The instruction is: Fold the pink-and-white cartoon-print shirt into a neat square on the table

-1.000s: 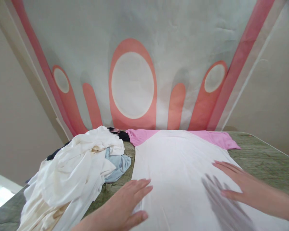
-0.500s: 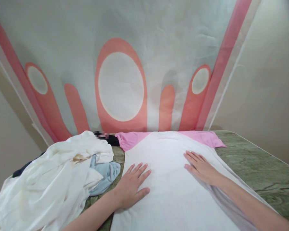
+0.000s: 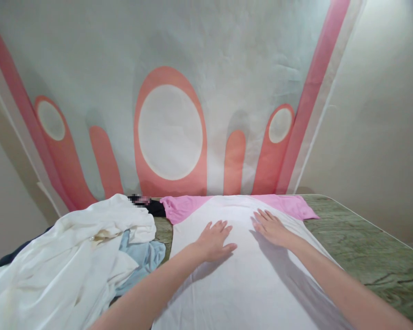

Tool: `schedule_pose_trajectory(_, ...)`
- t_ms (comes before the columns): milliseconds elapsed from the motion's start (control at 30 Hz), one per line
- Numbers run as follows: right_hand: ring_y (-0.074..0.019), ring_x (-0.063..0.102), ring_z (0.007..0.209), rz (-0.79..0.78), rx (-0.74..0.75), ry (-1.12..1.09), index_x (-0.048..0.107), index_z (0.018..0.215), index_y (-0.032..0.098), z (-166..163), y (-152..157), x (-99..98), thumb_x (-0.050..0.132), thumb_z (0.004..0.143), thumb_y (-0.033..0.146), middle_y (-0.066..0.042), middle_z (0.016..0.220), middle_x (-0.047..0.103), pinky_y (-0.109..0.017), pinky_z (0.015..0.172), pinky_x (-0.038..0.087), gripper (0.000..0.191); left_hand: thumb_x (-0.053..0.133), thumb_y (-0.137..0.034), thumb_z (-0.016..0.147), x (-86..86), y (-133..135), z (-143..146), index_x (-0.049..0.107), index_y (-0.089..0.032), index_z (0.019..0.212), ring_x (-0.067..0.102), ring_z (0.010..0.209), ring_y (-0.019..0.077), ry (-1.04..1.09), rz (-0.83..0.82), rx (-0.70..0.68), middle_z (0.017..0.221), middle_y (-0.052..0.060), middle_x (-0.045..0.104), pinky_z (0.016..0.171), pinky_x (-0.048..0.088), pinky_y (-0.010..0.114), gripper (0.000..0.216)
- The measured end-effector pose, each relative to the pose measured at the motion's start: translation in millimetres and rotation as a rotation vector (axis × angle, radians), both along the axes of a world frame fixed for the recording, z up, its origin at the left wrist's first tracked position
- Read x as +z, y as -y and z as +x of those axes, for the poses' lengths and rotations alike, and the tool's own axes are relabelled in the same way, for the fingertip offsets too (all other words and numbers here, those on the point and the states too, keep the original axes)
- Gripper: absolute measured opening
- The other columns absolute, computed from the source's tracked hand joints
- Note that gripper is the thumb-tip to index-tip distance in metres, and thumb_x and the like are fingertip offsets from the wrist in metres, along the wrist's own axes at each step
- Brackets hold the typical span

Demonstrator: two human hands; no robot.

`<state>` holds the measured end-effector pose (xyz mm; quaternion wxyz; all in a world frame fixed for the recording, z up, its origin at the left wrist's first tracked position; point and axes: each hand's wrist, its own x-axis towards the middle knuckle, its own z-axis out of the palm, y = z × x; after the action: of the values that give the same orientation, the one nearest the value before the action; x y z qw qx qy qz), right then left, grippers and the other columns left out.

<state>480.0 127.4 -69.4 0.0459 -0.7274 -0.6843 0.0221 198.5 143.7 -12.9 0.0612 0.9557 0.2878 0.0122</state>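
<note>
A white T-shirt with pink sleeves (image 3: 248,275) lies spread flat on a green marbled table (image 3: 361,247). My left hand (image 3: 215,238) rests flat on the shirt's upper middle, fingers stretched out and holding nothing. My right hand (image 3: 270,227) lies flat beside it, a little farther up near the collar end, fingers also extended. The two hands are close together but apart. The pink sleeves (image 3: 181,207) stick out on both sides at the far end.
A heap of white cloth (image 3: 65,261) fills the table's left side, with a light blue garment (image 3: 144,254) and a dark one (image 3: 154,207) tucked in it. A hanging sheet with orange-pink ovals (image 3: 172,133) covers the wall behind.
Both hands have slid forward over the shirt from its near part toward the collar end and moved closer together. The view has shifted slightly left.
</note>
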Motion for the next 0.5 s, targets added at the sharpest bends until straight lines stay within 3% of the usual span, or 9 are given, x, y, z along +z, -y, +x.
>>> schedule_pose_trajectory(100,-0.0290,0.013,0.134,0.006,0.026,-0.046,0.024,0.141,0.020,-35.3,-41.8,8.5,0.016,0.089,0.053,-0.008,0.149,0.016,-0.047,0.103,0.021,0.061,0.019,-0.064,0.086,-13.4,6.0,27.6,0.027,-0.023,0.139,0.013,0.134,0.0293,0.011,-0.016,-0.031,0.147,0.009,0.019,0.105,0.008,0.053,0.068)
schedule_pose_trajectory(200,-0.0303,0.015,0.133,-0.014,0.019,-0.060,0.025,0.140,0.023,-43.1,-70.1,4.9,0.017,0.089,0.056,-0.007,0.149,0.017,-0.051,0.101,0.020,0.061,0.016,-0.065,0.085,-20.8,18.2,34.8,0.025,-0.025,0.139,0.010,0.135,0.0301,0.065,-0.004,-0.033,0.147,0.008,0.018,0.104,0.003,0.055,0.068)
schedule_pose_trajectory(300,-0.0297,0.014,0.133,-0.032,0.022,-0.041,0.024,0.140,0.026,-24.7,-83.9,-5.3,0.017,0.086,0.061,-0.005,0.149,0.017,-0.054,0.102,0.014,0.065,0.017,-0.066,0.084,-21.0,24.7,31.7,0.023,-0.026,0.140,0.008,0.135,0.0306,0.091,-0.017,-0.039,0.148,0.007,0.017,0.104,0.002,0.057,0.069)
schedule_pose_trajectory(500,-0.0314,0.020,0.132,0.006,-0.260,-0.056,0.028,0.139,0.020,44.8,-84.4,-10.7,0.014,0.086,0.061,-0.013,0.146,0.023,-0.056,0.100,0.016,0.068,0.019,-0.067,0.083,-21.7,27.5,29.0,0.021,-0.027,0.141,0.006,0.135,0.0309,0.088,-0.042,-0.055,0.148,0.006,0.014,0.104,0.000,0.058,0.070)
